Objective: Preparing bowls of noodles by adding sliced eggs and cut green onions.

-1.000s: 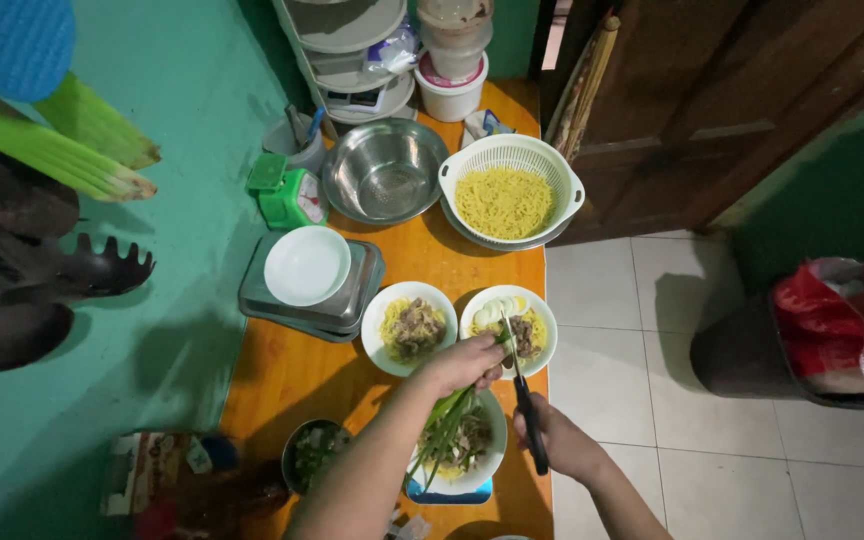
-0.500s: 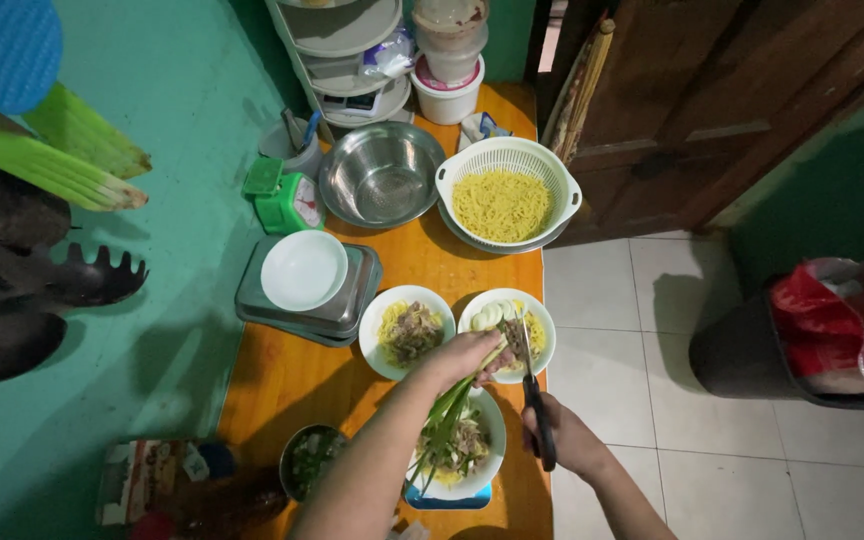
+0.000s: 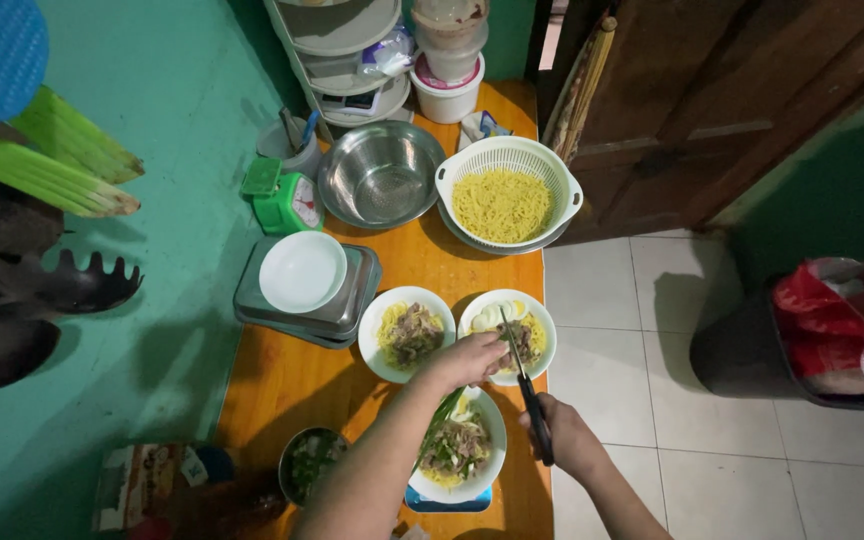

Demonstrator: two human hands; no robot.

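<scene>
Black-handled scissors (image 3: 524, 385) are gripped in the right hand (image 3: 562, 435), blades pointing far over the right noodle bowl (image 3: 507, 335). Green stalks (image 3: 444, 412) are pinched by the left hand (image 3: 467, 360), just left of the blades.

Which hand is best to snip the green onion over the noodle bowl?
Probably the right hand: it holds the black scissors, blades up near the bowl. The left hand holds the green stalks.

Left hand (image 3: 469, 357) holds greens over a noodle bowl (image 3: 507, 322); right hand (image 3: 562, 436) grips scissors (image 3: 524, 385).
</scene>
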